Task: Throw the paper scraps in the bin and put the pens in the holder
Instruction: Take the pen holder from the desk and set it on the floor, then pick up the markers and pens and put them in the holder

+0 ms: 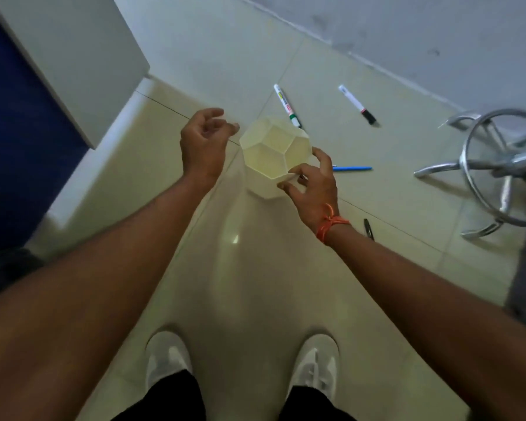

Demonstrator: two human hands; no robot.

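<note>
My right hand (312,183) pinches the near right rim of the cream plastic holder (274,153) with honeycomb compartments, held above the pale tiled floor (255,268). My left hand (204,141) hovers just left of it, fingers loosely curled and holding nothing. On the floor beyond lie a green-capped white marker (287,105), a black-capped white marker (357,104) and a blue pen (353,168); a black pen (368,228) lies nearer, right of my wrist.

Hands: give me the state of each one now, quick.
Left hand: open, fingers loosely curled, holding nothing.
Right hand: fingertips at the holder rim; whether the grip is closed cannot be told.
</note>
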